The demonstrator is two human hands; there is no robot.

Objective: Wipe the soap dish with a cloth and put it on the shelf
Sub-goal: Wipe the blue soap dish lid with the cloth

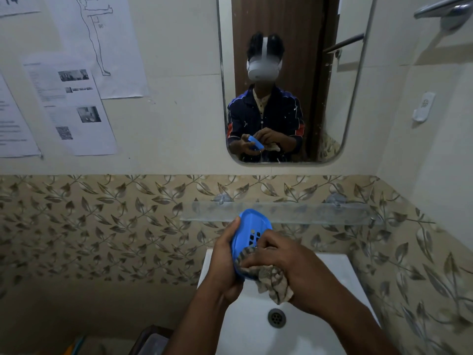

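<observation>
Soap dish (pixel 249 228), blue oval, slotted base, tilted, left hand (pixel 225 262) fingers curled round it, right hand (pixel 281 262) fingers pinching cloth (pixel 271 280)

A bathroom: a white washbasin (pixel 332 267) with a drain (pixel 276 317) sits below a wall mirror (pixel 340 98), a glass shelf (pixel 320 212) and leaf-patterned tiles (pixel 102 219).

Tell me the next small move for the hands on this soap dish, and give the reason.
Probably keep rubbing: the right hand presses the cloth into the blue soap dish only at its lower end, while the left hand grips it over the sink. Slide the cloth up over the drain holes next.
</observation>
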